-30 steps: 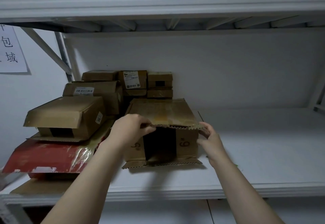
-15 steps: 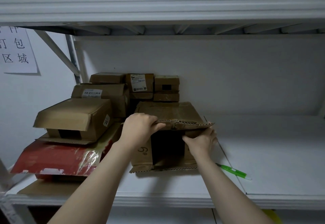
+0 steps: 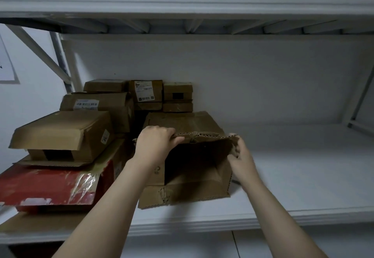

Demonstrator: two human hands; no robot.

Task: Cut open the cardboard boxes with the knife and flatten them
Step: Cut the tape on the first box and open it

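On the white metal shelf (image 3: pixel 303 176): the brown corrugated cardboard box (image 3: pixel 188 124) lies on its side with its open mouth toward the person. It sits just right of a pile of other brown cartons (image 3: pixel 60 134) stacked on a flattened red carton (image 3: pixel 44 184).
Left hand (image 3: pixel 155 142): clamped on the near edge of the upper flap (image 3: pixel 204 136), fingers over the top and thumb beneath, the same hold as half a second ago.
Right hand (image 3: pixel 240 156): fingers curled round the top corner of the right side flap (image 3: pixel 224 168), grasping it.
Change: half a second ago that side flap was folded across the mouth. Now it is swung out to the right and the dark inside shows wide.
Left side flap (image 3: pixel 156 173): still across the left of the mouth, behind the left wrist.
Bottom flap (image 3: pixel 182 195): flat on the shelf, with torn tape at its left.
Knife: the green-handled knife that lay on the shelf right of the box is not plainly seen now. A dark streak by the right wrist may be it, but I cannot tell.
Meaning for the task: this end looks already cut, so spreading its flaps is likely the start of flattening. The far end is hidden and may still need the blade.
Box and hands: both hands are on the near end of the box, the left at its upper edge, the right at its right edge.
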